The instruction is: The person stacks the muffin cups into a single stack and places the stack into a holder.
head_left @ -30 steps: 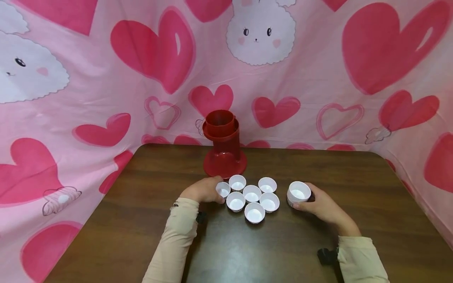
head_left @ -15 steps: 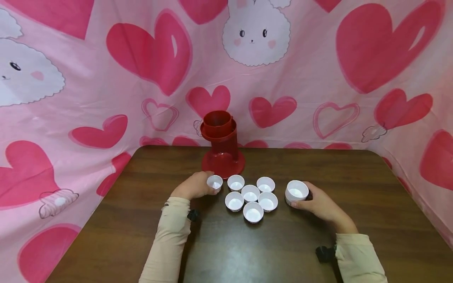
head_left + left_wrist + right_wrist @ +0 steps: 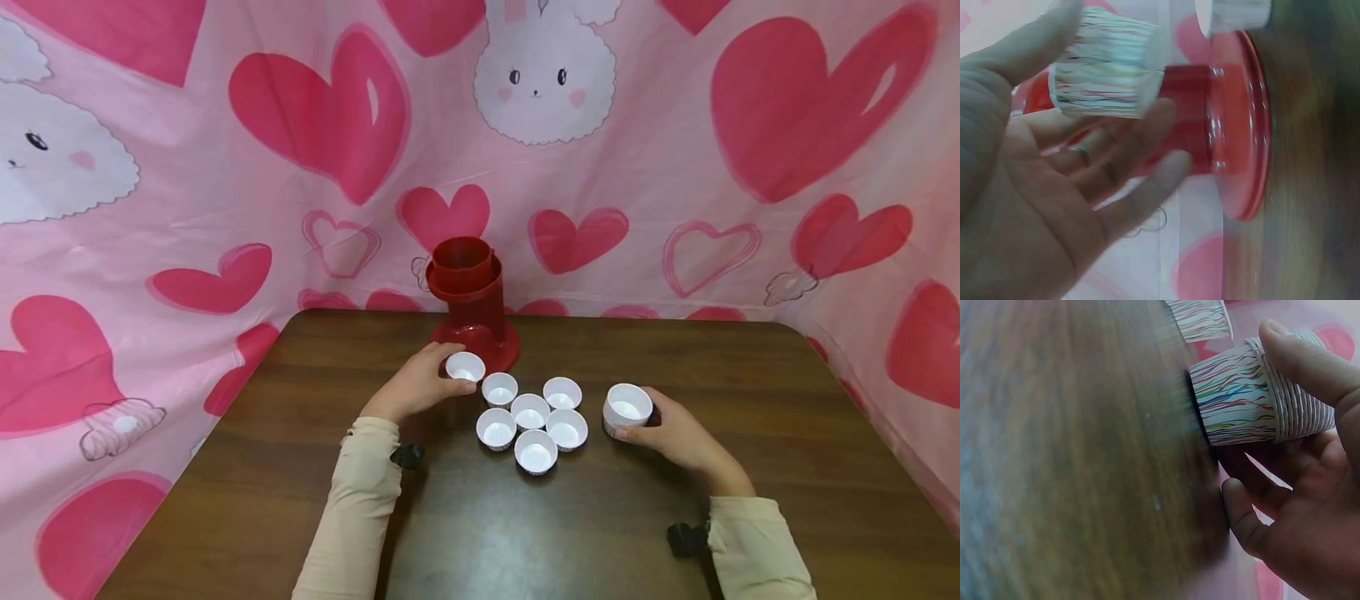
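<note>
My left hand (image 3: 417, 385) pinches a small paper cupcake cup (image 3: 1107, 69) between thumb and fingers. This cup has a white inside and a wavy coloured-line pattern outside, and it hangs in front of the red stand's base. On the right, my right hand (image 3: 681, 435) grips a nested stack of the same cups (image 3: 1235, 397), its several rims layered together, standing upright at the table surface. Between the hands sits a cluster of several single cups (image 3: 530, 412), mouths up, close beside one another.
A red plastic stand (image 3: 480, 310) with a wide round base and a cup-shaped top rises at the back of the brown wooden table (image 3: 750, 375). Behind the table hangs a pink cloth (image 3: 645, 167) with hearts and rabbit faces. Dark straps with cameras circle both wrists.
My left hand has taken a cup from the left of the cluster, drawn it left, then raised it toward the red stand. My right hand and its stack stay about where they were.
</note>
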{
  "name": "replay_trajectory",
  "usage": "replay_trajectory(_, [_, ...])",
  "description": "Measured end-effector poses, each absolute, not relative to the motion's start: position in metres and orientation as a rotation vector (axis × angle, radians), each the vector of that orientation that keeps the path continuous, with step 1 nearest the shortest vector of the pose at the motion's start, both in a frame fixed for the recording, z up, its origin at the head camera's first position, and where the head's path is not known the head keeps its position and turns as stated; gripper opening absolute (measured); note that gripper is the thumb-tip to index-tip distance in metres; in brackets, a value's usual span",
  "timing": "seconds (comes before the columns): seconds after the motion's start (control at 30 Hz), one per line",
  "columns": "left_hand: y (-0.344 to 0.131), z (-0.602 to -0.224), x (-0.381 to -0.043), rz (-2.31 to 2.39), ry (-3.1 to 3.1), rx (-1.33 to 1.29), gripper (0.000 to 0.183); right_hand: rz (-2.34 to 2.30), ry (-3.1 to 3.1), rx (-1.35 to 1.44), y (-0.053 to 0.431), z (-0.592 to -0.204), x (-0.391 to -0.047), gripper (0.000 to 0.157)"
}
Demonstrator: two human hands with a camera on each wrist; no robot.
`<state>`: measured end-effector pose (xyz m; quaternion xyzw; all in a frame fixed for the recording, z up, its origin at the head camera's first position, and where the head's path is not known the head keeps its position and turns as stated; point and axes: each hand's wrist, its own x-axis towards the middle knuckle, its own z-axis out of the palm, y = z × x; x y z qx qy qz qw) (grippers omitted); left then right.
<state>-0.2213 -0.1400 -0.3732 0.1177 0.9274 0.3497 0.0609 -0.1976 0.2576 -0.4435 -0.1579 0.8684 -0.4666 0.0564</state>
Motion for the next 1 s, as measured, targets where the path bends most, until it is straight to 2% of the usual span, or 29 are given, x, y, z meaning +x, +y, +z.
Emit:
replay_trajectory(0.4, [-0.107, -0.373, -0.214, 1.373, 2.780, 0.511, 0.056, -1.442, 2.610, -0.465, 0.256, -0.450, -0.195, 0.065])
replay_trajectory(0.77, [-0.021, -0.362, -0.216, 1.202, 2.712, 0.800, 0.050, -1.422, 2.643, -0.485, 0.259, -0.447, -0.197, 0.066])
replay_trajectory(1.0, [0.021, -0.367, -0.224, 1.115, 2.702, 0.855, 0.047, -1.400, 2.629, -0.496, 0.262, -0.443, -0.197, 0.067])
